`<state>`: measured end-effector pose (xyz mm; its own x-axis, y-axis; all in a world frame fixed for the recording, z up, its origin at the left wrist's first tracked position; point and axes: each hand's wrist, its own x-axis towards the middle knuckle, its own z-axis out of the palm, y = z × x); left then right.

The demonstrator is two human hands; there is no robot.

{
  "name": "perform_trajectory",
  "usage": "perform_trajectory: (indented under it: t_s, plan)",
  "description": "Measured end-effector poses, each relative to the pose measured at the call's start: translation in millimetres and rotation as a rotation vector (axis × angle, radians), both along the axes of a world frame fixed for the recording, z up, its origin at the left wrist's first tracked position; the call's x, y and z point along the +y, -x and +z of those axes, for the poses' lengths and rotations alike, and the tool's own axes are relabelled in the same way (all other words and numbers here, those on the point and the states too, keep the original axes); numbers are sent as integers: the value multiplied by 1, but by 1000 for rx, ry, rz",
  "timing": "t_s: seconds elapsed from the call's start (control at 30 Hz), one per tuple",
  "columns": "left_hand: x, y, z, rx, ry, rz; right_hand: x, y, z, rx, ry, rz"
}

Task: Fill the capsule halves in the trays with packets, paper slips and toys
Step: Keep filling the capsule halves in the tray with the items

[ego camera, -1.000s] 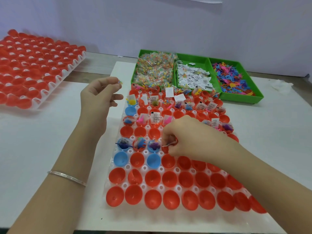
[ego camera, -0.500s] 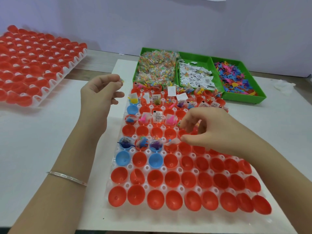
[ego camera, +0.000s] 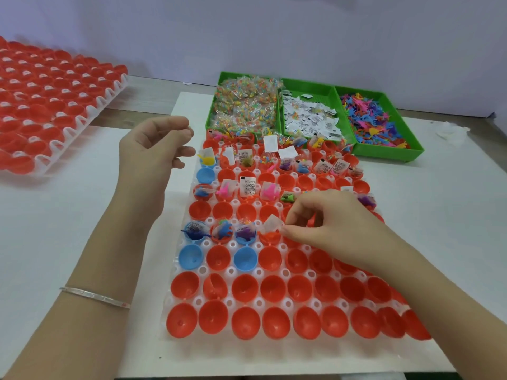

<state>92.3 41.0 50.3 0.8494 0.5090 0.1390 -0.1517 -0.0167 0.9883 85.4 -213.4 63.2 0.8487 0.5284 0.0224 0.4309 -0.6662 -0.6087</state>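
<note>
Three green bins point(ego camera: 384, 156) lie beyond the tray point(ego camera: 167, 300); right hand point(ego camera: 334, 223) fingers point(ego camera: 295, 215) pinch a packet point(ego camera: 271, 223), left hand point(ego camera: 153, 149) curled, grip unclear.

Our left arm comes up from the lower left with the forearm bare, and the left grip point(ego camera: 153, 145) is held raised, its fingers point(ego camera: 171, 123) curled in and the thumb tip meeting the forefinger tip. We cannot tell whether anything sits between those tips. Our right arm comes in low from the lower right, and the right grip point(ego camera: 332, 223) is turned knuckles up, thumb and forefinger pinching the corner of a small packet point(ego camera: 270, 223) while the other fingers curl loosely under.
</note>
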Motion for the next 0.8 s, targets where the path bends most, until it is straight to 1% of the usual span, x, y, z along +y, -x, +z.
perform_trajectory:
  t_s: [0.17,0.27,0.33,0.43,0.5,0.57,0.63,0.8]
  plan:
    - [-1,-1,1,9,12,6,-7,-6,17,-27,-12,-51]
    - [-2,-3,2,0,25,-4,-21,-22,34,-57,-113,-144]
    - [-2,-4,0,1,25,-4,-35,-42,44,-69,-216,-243]
    - [1,-5,-5,15,2,9,-62,-87,50,-100,-384,-453]
    - [6,-7,-10,30,1,14,-81,-123,46,-160,-399,-568]
    - [10,-10,-14,64,4,5,-98,-161,38,-201,-300,-630]
    - [15,-14,-17,104,12,-5,-112,-195,28,-187,-98,-647]
    - [22,-25,-29,226,4,1,-118,-241,2,-38,342,-526]
